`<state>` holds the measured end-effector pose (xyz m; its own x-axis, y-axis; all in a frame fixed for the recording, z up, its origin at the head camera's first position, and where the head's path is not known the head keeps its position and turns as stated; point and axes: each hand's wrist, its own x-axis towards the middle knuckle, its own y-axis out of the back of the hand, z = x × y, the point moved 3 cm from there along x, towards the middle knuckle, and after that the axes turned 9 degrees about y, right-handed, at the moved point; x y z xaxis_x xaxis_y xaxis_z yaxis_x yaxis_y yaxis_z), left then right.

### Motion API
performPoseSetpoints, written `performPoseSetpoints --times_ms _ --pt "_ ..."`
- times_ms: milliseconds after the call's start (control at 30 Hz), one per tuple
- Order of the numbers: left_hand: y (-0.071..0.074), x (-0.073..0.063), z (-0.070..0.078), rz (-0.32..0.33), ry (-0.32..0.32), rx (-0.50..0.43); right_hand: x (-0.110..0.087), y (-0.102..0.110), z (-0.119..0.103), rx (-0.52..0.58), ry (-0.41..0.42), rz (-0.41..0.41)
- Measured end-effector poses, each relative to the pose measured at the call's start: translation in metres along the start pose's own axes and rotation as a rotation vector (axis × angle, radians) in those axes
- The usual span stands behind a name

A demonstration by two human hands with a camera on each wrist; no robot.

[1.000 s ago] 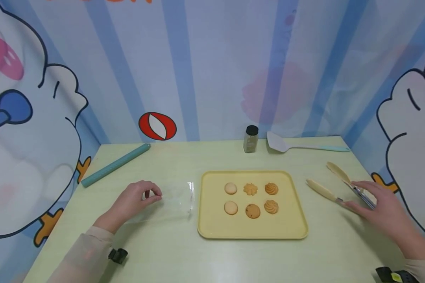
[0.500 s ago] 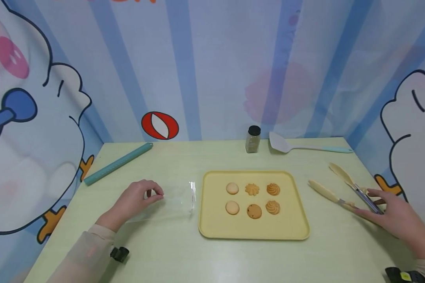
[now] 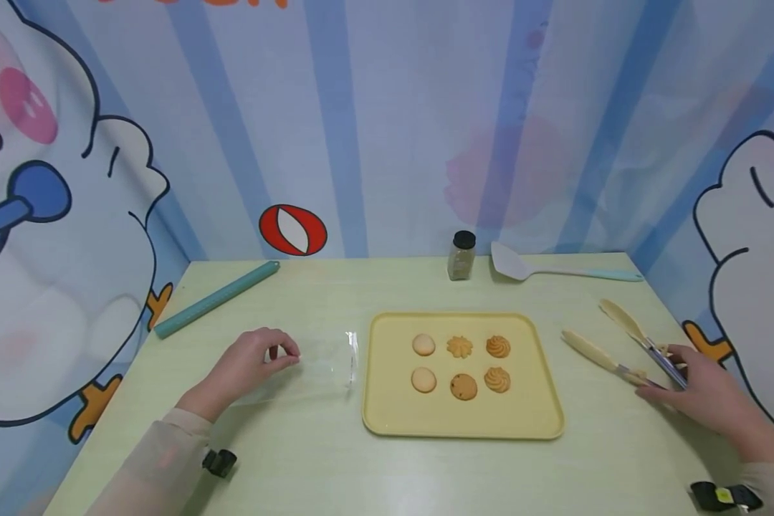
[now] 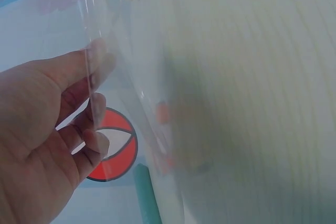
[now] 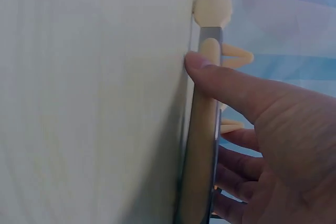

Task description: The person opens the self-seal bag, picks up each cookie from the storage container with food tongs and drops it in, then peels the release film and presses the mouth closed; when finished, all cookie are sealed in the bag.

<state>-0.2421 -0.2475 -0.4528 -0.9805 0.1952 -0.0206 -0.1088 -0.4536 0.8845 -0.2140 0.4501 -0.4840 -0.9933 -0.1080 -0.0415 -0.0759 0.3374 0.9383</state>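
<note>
On the left, my left hand (image 3: 248, 369) pinches the edge of a clear plastic bag (image 3: 325, 362) between thumb and fingers. The film hangs over those fingertips in the left wrist view. On the right, my right hand (image 3: 712, 398) holds a pair of tongs (image 3: 590, 349) with cream tips and metal arms spread apart. In the right wrist view the thumb (image 5: 231, 85) lies along one arm of the tongs (image 5: 202, 135), and the other fingers curl on the far side. Between the hands is a yellow tray (image 3: 387, 419) with two rows of cookies (image 3: 464, 387).
At the back left lies a teal rolling pin (image 3: 216, 299). A small jar with a black lid (image 3: 461, 256) stands at the table's back edge, beside a spatula (image 3: 511, 264) with a pale blade. A printed cloth (image 3: 413, 129) surrounds the table on three sides.
My right hand has slid back along the tongs toward their hinge end, and its fingers have closed in on the arms again. My left hand keeps its pinch on the bag.
</note>
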Motion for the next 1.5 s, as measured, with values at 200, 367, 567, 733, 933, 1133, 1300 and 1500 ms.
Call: performPoseSetpoints --times_ms 200,367,567,733,933,1133,1300,1500 --pt "-0.001 0.000 -0.001 -0.005 0.018 0.005 0.000 -0.001 0.000 0.008 0.006 0.022" --pt "0.000 0.000 -0.002 0.002 0.014 -0.001 -0.002 -0.001 -0.004 0.036 0.036 0.044" --pt "0.001 -0.001 -0.002 0.011 0.006 -0.013 -0.006 0.004 -0.017 0.102 0.162 0.187" --pt "0.001 -0.001 -0.002 0.007 0.007 -0.015 -0.008 0.014 -0.043 0.077 0.274 0.282" --pt "-0.001 0.000 -0.004 -0.011 0.025 -0.020 -0.007 0.013 -0.082 0.032 0.378 0.324" --pt "-0.004 -0.001 -0.005 -0.018 0.026 -0.018 -0.007 0.008 -0.126 0.053 0.451 0.267" --pt "-0.005 -0.001 -0.005 -0.020 0.020 -0.019 -0.007 0.003 -0.160 0.058 0.480 0.187" --pt "-0.004 -0.001 -0.005 -0.016 0.023 -0.025 -0.005 -0.007 -0.191 0.007 0.545 0.127"
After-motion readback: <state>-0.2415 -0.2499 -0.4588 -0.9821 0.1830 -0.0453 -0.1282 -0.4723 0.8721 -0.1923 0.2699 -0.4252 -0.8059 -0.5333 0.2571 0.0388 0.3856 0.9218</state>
